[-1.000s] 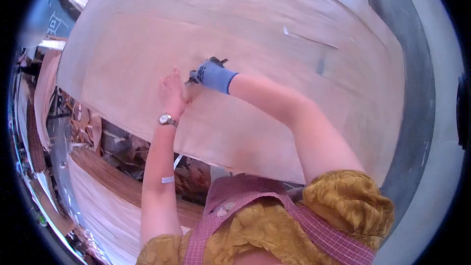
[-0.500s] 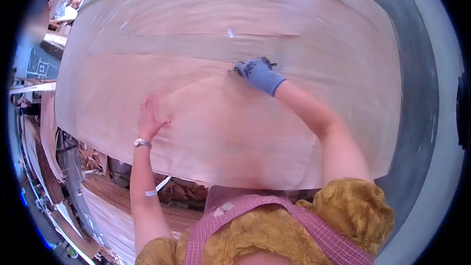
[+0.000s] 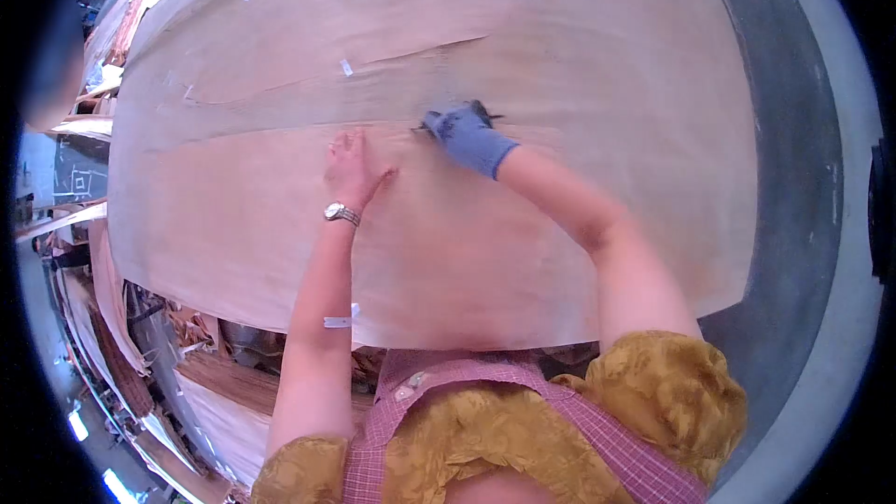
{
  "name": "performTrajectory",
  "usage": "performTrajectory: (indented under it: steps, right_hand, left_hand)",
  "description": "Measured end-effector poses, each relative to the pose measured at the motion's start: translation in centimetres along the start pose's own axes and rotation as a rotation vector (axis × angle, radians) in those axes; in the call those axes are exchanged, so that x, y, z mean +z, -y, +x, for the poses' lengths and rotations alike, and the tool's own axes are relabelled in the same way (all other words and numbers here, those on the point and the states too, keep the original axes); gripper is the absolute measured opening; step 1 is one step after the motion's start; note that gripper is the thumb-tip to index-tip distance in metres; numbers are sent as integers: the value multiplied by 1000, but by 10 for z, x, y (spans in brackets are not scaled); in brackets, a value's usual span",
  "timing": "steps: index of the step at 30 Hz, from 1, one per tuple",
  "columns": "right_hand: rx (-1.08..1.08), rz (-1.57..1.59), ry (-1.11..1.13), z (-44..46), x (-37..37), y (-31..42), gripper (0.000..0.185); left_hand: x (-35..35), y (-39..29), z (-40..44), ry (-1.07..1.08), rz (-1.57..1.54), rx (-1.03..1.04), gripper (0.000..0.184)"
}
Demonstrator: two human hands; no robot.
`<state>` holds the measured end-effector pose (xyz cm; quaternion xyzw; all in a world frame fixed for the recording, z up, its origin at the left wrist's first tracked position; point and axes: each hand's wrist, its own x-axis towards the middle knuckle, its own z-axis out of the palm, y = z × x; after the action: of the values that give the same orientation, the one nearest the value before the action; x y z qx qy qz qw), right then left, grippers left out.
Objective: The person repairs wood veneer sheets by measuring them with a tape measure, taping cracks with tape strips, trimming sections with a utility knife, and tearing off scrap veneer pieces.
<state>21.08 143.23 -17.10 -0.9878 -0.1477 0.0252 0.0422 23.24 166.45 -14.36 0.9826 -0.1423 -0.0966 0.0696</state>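
Note:
A large pinkish-tan sheet [image 3: 467, 243] lies spread over the work surface, with a torn edge and a long seam running across it. My left hand [image 3: 355, 170], bare and with a watch at the wrist, lies flat on the sheet with its thumb spread. To its right, my right hand [image 3: 467, 135] wears a blue-grey glove and is closed around a dark tool [image 3: 481, 113], whose ends stick out on both sides of the fist at the seam. The tool's full shape is hidden by the glove. A small white scrap [image 3: 346, 67] lies on the sheet above my left hand.
Stacked sheets [image 3: 229, 383] and torn brown scraps stand below the sheet's near left edge. A dark grey surface [image 3: 793, 177] curves along the right side. More sheets and debris lie at the far left, beside a dark panel with white markings [image 3: 79, 177].
Since half a second ago, my left hand has moved right and up over the sheet, and my right hand slightly left. The view has shifted, and the seam now shows further down.

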Motion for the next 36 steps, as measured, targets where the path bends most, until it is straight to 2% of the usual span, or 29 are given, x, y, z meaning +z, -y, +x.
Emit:
performTrajectory:
  steps: [1, 3, 6, 9, 10, 12, 13, 16, 18, 21, 24, 26, 31, 33, 34, 36]
  right_hand:
    - [21, -67, 119, -22, -11, -13, 19]
    - [123, -52, 185, -66, -21, -41, 21]
    - [208, -118, 190, -109, -21, -59, 19]
    - [191, -115, 110, -112, -18, -58, 17]
    - [179, -94, 70, -115, -12, -56, 16]
    - [262, -152, 169, -122, -6, -40, 18]
    - [305, -188, 218, -129, -9, -34, 20]
    - [556, 6, 411, -177, -38, 5, 18]
    - [533, -23, 340, -198, -45, 15, 20]
    - [493, -43, 256, -213, -30, 18, 21]
    - [438, -85, 233, -224, -8, 10, 21]
    - [383, -40, 176, -232, 6, 10, 23]
    - [555, 57, 359, -307, -1, 59, 37]
    - [672, 150, 418, -325, -7, 64, 34]
    - [728, 198, 448, -330, -9, 63, 33]
    - [677, 311, 289, -350, 2, 46, 31]
  left_hand:
    - [-3, -2, 0, 19, 15, -13, 92]
    - [-11, -9, -3, 54, 43, -35, 91]
    - [-8, -24, -4, 50, 185, -86, 86]
    - [116, -49, 20, -337, 367, 431, 81]
    - [99, -76, 5, -221, 231, 376, 81]
    - [37, -144, -32, 31, -47, 261, 81]
    - [41, -144, -36, 16, -58, 269, 80]
    - [43, -145, -37, -24, -84, 263, 79]
    - [36, -148, -44, -6, -78, 235, 78]
    - [46, -154, -58, -106, -64, 267, 67]
    - [75, -176, -92, -67, -59, 420, 57]
    - [88, -174, -97, -153, -96, 430, 54]
    - [95, -172, -94, -254, -135, 444, 55]
    - [93, -173, -98, -259, -145, 444, 56]
    - [91, -174, -98, -176, -186, 430, 57]
    - [84, -170, -94, -5, -266, 389, 59]
